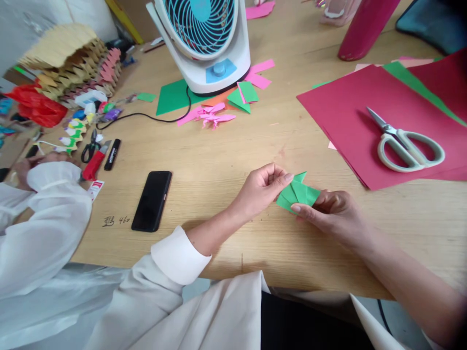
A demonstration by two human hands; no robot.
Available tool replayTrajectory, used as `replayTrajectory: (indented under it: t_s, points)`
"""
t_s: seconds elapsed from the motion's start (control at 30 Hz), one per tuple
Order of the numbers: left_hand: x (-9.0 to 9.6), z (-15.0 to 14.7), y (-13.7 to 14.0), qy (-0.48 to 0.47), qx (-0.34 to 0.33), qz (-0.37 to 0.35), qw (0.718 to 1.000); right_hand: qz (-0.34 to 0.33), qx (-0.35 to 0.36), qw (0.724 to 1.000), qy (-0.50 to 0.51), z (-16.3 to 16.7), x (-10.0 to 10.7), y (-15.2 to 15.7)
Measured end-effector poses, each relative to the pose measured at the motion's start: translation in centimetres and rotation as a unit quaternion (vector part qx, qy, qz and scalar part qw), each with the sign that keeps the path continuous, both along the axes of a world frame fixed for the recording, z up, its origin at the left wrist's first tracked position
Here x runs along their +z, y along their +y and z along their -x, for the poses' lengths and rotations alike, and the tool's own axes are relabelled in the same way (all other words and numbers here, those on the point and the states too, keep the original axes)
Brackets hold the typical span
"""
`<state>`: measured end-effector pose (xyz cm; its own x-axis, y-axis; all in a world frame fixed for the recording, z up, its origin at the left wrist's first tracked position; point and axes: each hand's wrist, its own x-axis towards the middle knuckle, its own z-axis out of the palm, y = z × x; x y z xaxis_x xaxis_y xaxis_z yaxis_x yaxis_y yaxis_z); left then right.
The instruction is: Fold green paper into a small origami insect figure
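A small piece of folded green paper (pixel 298 193) is held just above the wooden table, between both hands. My left hand (pixel 264 187) pinches its upper left edge between thumb and fingers. From the right, my right hand (pixel 330 211) grips it, thumb on the front near the lower edge and fingers behind. Creases and layered flaps show on the paper, and one point sticks up at the top. The fingers behind the paper are partly hidden.
Scissors (pixel 404 143) lie on red paper sheets (pixel 350 107) at the right. A fan (pixel 215 53) stands at the back, near pink paper figures (pixel 215 114). A phone (pixel 152 201) lies left of my forearm. Another person's white sleeve (pixel 54 209) is at far left, by a red cutter (pixel 95 163).
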<state>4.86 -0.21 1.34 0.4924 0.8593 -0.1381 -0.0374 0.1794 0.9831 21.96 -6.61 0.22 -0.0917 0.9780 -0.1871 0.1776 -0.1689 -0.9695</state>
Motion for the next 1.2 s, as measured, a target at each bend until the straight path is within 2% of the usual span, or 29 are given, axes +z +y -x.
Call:
replayTrajectory:
  t_s: [0.2,0.43,0.7,0.97,1.13,1.2]
  points:
    - [0.0,0.3,-0.3,0.085,-0.038,-0.089,0.992,0.009,-0.034,0.999,-0.002,0.2,0.1,-0.1]
    - [-0.6,0.2,-0.5,0.024,-0.027,-0.131,0.991,-0.014,-0.035,0.999,-0.002,0.3,0.3,-0.2]
    - [-0.6,0.5,-0.1,0.015,-0.04,-0.065,0.997,-0.053,0.025,0.998,0.017,0.4,-0.4,-0.4]
    - [-0.9,0.3,-0.2,0.006,-0.024,-0.036,0.999,-0.108,0.023,0.988,-0.108,1.1,-1.0,-0.9]
    - [-1.1,0.4,0.2,-0.015,-0.035,-0.013,0.999,-0.103,0.054,0.99,-0.074,0.5,-0.2,-0.8]
    - [-1.2,0.5,0.4,-0.024,-0.041,0.001,0.999,-0.099,0.039,0.994,-0.04,0.0,0.2,-0.7]
